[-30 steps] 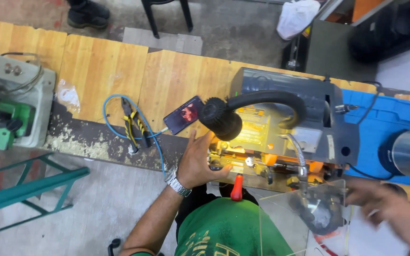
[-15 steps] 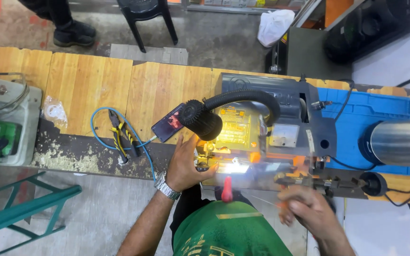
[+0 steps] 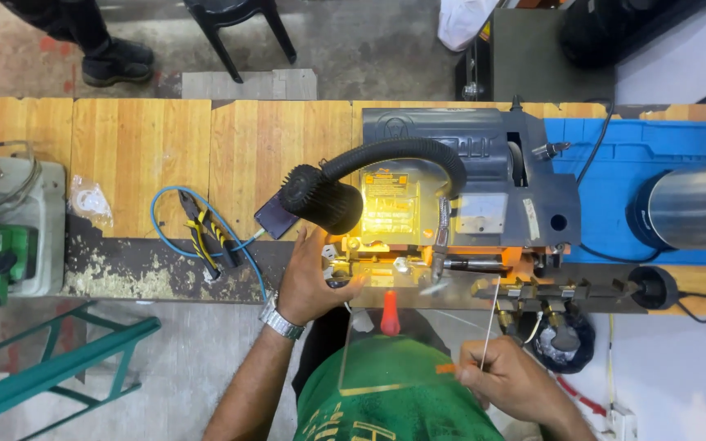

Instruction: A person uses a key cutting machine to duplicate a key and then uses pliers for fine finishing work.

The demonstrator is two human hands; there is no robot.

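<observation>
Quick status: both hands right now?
Left hand: curled on a small part at the lit machine; part hidden.
Right hand: closed, pinching a thin rod.

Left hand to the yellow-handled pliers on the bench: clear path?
Probably yes. The left hand rests at the machine's lit front, the pliers lie beside it on the wooden bench, with only a blue cable between.

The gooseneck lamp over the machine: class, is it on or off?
On. The lamp throws bright yellow light on the machine beside the left hand.

A rectangular yellow label [image 3: 386, 200] sits on the grey machine [image 3: 459, 143], lamp-lit. A pale square plate [image 3: 484, 214] lies right of it. A small clear plastic packet [image 3: 90, 200] lies well left of the machine.
</observation>
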